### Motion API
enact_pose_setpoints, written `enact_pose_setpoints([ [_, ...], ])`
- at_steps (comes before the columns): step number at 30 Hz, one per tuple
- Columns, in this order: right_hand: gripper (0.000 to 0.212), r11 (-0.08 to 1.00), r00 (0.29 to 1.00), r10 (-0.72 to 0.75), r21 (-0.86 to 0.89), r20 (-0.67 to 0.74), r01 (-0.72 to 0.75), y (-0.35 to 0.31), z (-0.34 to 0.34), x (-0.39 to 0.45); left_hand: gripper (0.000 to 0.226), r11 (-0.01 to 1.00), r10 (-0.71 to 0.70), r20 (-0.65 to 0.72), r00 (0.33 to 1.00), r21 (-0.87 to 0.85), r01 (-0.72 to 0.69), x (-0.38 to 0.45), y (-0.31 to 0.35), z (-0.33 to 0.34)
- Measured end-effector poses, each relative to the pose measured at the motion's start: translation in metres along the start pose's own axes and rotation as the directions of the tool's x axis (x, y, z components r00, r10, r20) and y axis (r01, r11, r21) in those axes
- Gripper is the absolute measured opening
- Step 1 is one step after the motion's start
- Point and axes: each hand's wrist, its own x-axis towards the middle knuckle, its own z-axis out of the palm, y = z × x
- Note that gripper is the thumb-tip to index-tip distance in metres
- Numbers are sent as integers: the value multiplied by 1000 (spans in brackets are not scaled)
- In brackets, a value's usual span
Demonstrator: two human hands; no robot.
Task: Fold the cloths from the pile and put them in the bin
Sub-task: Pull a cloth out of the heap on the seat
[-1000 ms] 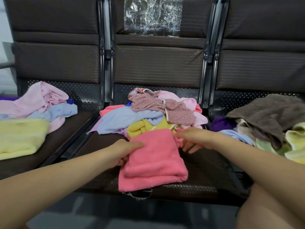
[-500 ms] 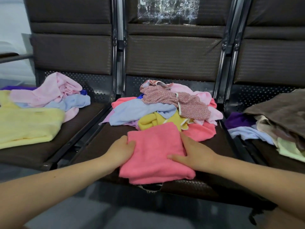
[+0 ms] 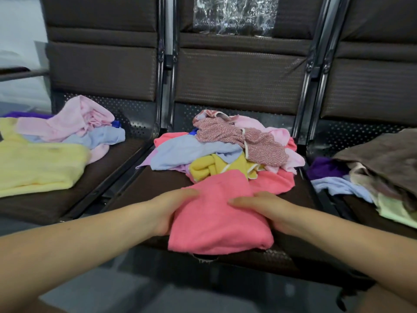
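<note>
Pink terry cloth (image 3: 216, 213), folded, near edge of middle bench (image 3: 291, 245) seat. Clasped by left hand (image 3: 173, 206) and right hand (image 3: 259, 211) at opposite sides. Judged soft, light, floppy; best supported underneath.

Three dark padded seats (image 3: 239, 80) in row; crinkled clear plastic (image 3: 234, 15) on middle backrest

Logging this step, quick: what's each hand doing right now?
Left hand: grips the folded pink cloth at its left side.
Right hand: grips the same cloth's right side.
</note>
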Motion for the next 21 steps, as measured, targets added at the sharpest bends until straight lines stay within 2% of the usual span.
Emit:
enact_pose_setpoints([
  [3, 30, 1000, 1000, -18, 25, 6, 18, -10, 2, -11, 20, 999, -17, 90, 996, -38, 20, -5, 9, 4],
  [5, 27, 996, 994, -89, 21, -63, 90, -25, 4, -11, 17, 992, 93, 127, 988, -99, -81, -8, 17, 3],
  [7, 29, 982, 986, -133, 125, -96, 144, -45, 6, -7, 22, 968, 194, 198, 961, -197, -155, -14, 26, -1],
  [9, 32, 956, 991, -120, 262, -59, 132, -64, 15, 3, 37, 946, 263, 228, 937, -253, -204, -17, 34, -15],
  [11, 30, 937, 996, -86, 339, -6, 83, -80, 27, 14, 44, 938, 298, 129, 946, -223, -265, -12, 44, -32],
  [14, 26, 943, 996, -84, 324, 3, 78, -97, 67, 47, 10, 933, 345, -123, 930, -64, -355, -9, 61, -72],
  [15, 25, 954, 995, -99, 280, -27, 102, -102, 82, 58, 7, 932, 353, -220, 910, -6, -363, -7, 67, -85],
  [16, 25, 966, 992, -113, 226, -57, 123, -106, 98, 69, 5, 927, 370, -306, 877, 55, -372, -3, 73, -101],
  [18, 21, 977, 987, -160, 140, -31, 163, -124, 136, 91, 4, 909, 412, -452, 791, 151, -387, -1, 89, -137],
  [20, 15, 973, 979, -200, 132, 50, 192, -143, 173, 111, 20, 878, 476, -541, 693, 327, -348, -2, 109, -175],
  [21, 12, 965, 971, -230, 146, 73, 217, -154, 192, 122, 27, 849, 512, -564, 648, 448, -281, -5, 121, -194],
])
